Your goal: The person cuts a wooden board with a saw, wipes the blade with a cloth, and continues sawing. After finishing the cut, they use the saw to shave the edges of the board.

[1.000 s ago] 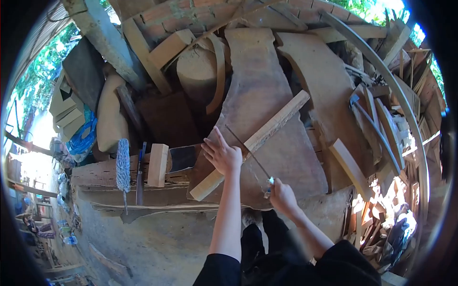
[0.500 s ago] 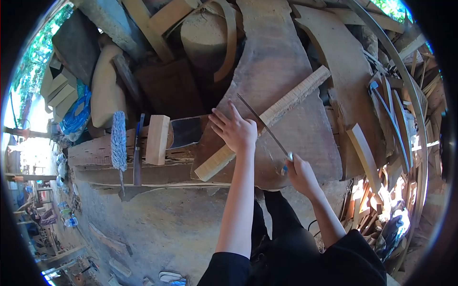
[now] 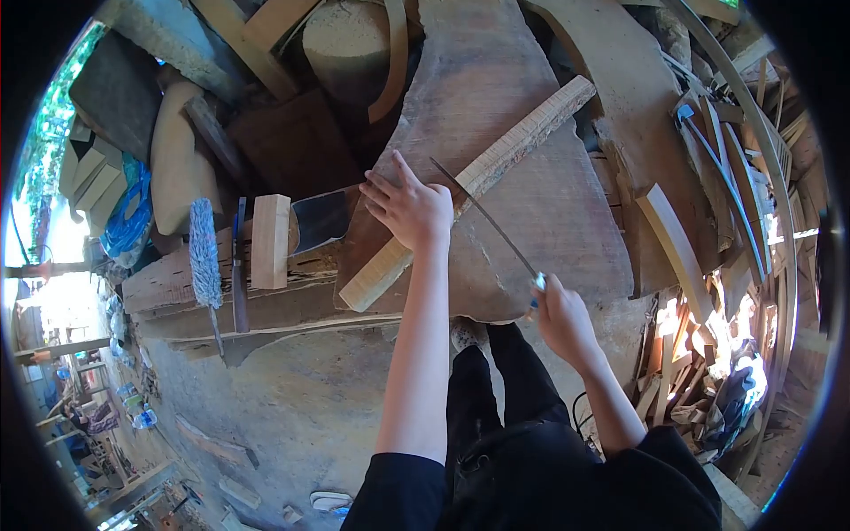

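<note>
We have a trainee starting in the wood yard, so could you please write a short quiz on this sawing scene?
1. True or false: the left hand lies open on the wooden batten.
2. What does the right hand grip? A a hammer; B the handle of a thin saw; C a drill.
3. Fill in: the batten lies across a broad wooden ____.
Key: 1 true; 2 B; 3 slab.

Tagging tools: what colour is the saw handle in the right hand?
Blue saw handle, mostly hidden by the right hand; head view.
</note>
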Available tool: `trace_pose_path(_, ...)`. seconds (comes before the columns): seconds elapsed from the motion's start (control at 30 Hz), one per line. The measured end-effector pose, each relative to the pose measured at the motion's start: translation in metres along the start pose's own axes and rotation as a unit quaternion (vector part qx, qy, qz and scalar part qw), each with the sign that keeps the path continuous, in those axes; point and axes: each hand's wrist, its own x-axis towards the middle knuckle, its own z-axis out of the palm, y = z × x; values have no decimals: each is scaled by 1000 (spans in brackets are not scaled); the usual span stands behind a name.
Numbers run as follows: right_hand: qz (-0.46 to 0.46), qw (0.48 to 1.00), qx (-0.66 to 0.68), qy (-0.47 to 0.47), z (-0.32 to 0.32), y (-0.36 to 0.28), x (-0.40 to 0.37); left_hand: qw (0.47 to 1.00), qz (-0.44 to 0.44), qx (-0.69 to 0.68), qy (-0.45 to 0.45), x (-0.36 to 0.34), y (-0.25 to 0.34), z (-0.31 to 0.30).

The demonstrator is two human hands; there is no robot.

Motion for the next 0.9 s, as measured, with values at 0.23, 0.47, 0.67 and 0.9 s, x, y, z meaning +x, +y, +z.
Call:
trace_pose_path(0.23, -28, 1000, -11, 1, 1, -6, 23, 1000, 8, 5, 4, 1, 0, 0)
trace_pose_path(0.47, -33, 999, -33, 1, 8, -17, 36, 999, 8, 35, 38, 1, -2, 7)
trace_pose_path(0.67, 8, 1000, -5, -17, -4, 31, -44, 1000, 5, 21, 3, 1, 0, 1)
trace_pose_path(0.9, -72, 996, -54, -2, 2, -14, 56, 999, 19, 10, 26, 0, -3, 7)
